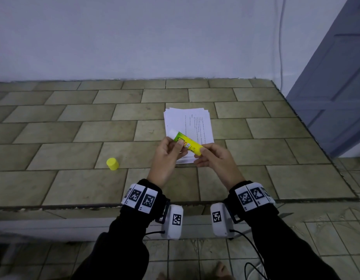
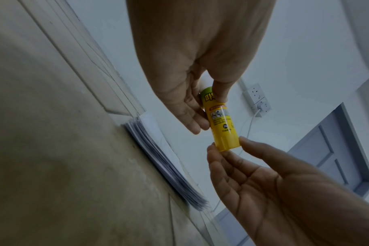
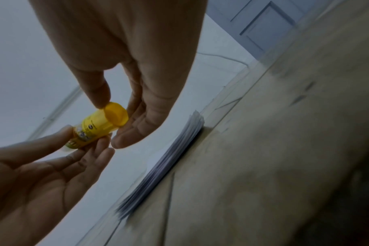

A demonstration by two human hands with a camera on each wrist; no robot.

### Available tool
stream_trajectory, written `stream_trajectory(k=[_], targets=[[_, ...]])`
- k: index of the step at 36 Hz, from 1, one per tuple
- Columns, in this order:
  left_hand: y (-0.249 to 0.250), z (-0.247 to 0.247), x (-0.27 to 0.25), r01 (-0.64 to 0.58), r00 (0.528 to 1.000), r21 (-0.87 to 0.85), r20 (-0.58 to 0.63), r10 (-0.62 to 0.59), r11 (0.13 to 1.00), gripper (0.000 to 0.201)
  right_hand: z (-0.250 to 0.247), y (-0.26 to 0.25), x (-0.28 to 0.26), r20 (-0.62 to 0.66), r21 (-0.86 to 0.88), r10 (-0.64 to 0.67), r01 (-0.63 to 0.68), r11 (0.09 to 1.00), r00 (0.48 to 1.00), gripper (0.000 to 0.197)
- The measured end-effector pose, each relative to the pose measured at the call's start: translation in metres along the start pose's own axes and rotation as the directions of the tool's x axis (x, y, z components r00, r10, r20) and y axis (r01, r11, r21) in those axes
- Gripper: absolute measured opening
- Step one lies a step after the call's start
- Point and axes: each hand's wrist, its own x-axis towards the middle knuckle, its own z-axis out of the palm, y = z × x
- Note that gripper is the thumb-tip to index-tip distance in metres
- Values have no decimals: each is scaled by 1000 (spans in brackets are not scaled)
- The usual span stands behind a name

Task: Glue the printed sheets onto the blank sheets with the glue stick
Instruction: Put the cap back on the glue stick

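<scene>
A yellow and green glue stick [image 1: 187, 143] is held in the air between both hands, just above a stack of white sheets [image 1: 192, 126] on the tiled counter. Its white glue tip points up and to the left, uncapped. My left hand [image 1: 176, 147] pinches the upper body of the glue stick [image 2: 218, 116] between thumb and fingers. My right hand [image 1: 203, 153] pinches the bottom end of the glue stick [image 3: 107, 121] with thumb and fingertips. The top sheet carries printed text. The yellow cap [image 1: 112, 164] lies on the counter to the left.
The tiled counter [image 1: 74, 138] runs wide to the left, with its front edge near my wrists. A white wall stands behind. A grey-blue door [image 1: 341, 81] is at the right. A wall socket [image 2: 258, 99] with a plugged cable shows in the left wrist view.
</scene>
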Motion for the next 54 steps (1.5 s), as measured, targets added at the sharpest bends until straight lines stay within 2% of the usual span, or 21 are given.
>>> stream_trajectory(k=[3, 8, 12, 16, 20, 25, 29, 35, 38, 41, 45, 48, 51, 54], targets=[[-1, -3, -1, 7, 1000, -5, -9, -7, 1000, 19, 0, 3, -1, -7, -18, -46, 46, 999, 999, 8], [-1, -6, -3, 20, 1000, -7, -9, -20, 1000, 20, 1, 7, -2, -17, -188, -171, 164, 968, 985, 26], [-1, -8, -5, 21, 1000, 5, -13, -21, 1000, 17, 4, 8, -2, -25, -218, -200, 190, 957, 980, 31], [-3, -12, -6, 28, 999, 13, -26, -28, 1000, 19, 6, 9, -1, 11, -220, -153, 151, 964, 988, 28], [-4, -13, -5, 35, 999, 1, -31, -35, 999, 19, 8, 3, -1, 24, -101, -26, 28, 995, 999, 8], [-6, -7, -6, 28, 999, 4, -22, -28, 1000, 24, -3, 1, -2, 81, -60, 57, -52, 997, 995, 12], [-4, -3, -6, 34, 999, 1, -32, -34, 999, 21, -10, 1, -2, 63, -53, -12, 15, 998, 998, 6], [-3, 1, -5, 42, 998, 20, -50, -41, 999, 19, -11, 5, 0, -19, -263, -224, 211, 941, 974, 27], [-1, 2, -4, 31, 998, 35, -53, -30, 999, 17, -10, 3, 1, -29, -309, -269, 247, 918, 963, 30], [0, 3, -3, 19, 999, 30, -49, -17, 999, 21, -11, -1, 2, -7, -283, -205, 195, 939, 979, 29], [1, 6, -4, 10, 999, 19, -37, -10, 1000, 22, -10, -5, 5, 12, -196, -32, 34, 980, 999, 6], [1, 7, -3, 16, 999, 30, -34, -15, 999, 19, -11, -6, 5, 53, -113, 32, -26, 993, 998, 14], [1, 6, -3, 30, 999, 24, -38, -29, 999, 21, -13, -5, 4, 42, -59, 21, -19, 998, 999, 13], [0, 6, -4, 40, 998, 27, -45, -38, 999, 18, -11, -1, 3, -17, -196, -84, 80, 977, 996, 22]])
